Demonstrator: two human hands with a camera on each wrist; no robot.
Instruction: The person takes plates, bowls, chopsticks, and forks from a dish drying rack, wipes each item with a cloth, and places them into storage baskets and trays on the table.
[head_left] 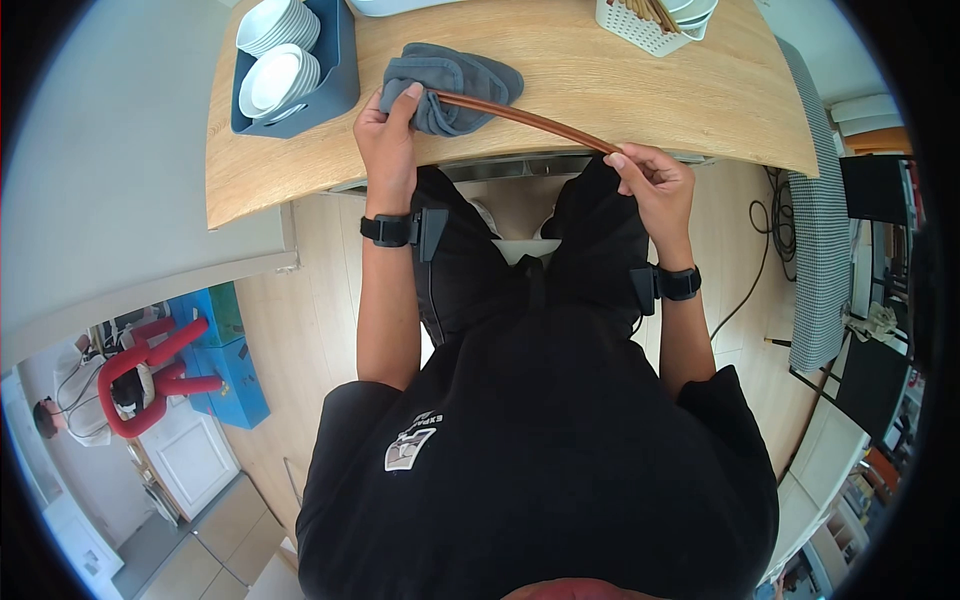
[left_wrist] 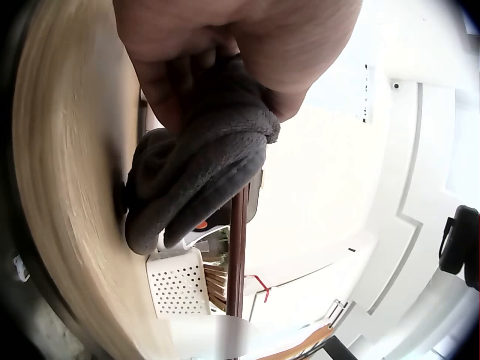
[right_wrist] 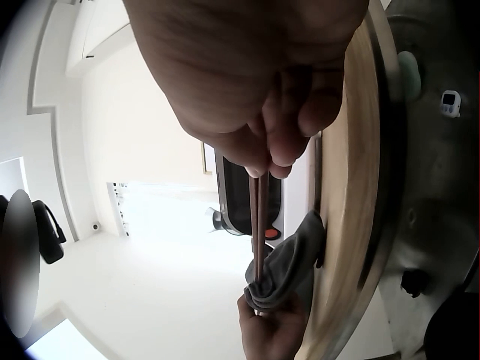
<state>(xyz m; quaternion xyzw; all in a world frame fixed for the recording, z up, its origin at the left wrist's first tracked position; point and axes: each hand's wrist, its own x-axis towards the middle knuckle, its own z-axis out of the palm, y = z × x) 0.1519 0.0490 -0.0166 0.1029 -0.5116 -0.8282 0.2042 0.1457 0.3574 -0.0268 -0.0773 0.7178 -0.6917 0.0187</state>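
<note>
A pair of brown chopsticks point(head_left: 530, 118) stretches between my two hands above the table's front edge. My right hand point(head_left: 655, 182) pinches one end between thumb and fingers. At the other end my left hand point(head_left: 393, 130) grips a dark grey cloth point(head_left: 455, 75), which is wrapped around the chopsticks' tips and hides them. Loose folds of the cloth spread over the tabletop beyond that hand. In the left wrist view the bunched cloth point(left_wrist: 202, 157) hangs from the fingers, with the chopsticks point(left_wrist: 237, 262) coming out of it. The right wrist view shows both sticks point(right_wrist: 259, 217) side by side.
On the wooden table point(head_left: 570, 60), a blue-grey bin point(head_left: 345, 60) holding stacked white bowls point(head_left: 275, 80) stands at the left. A white perforated basket point(head_left: 640, 35) with more chopsticks and white dishes is at the back right. A white tray point(head_left: 410, 5) shows at the far edge.
</note>
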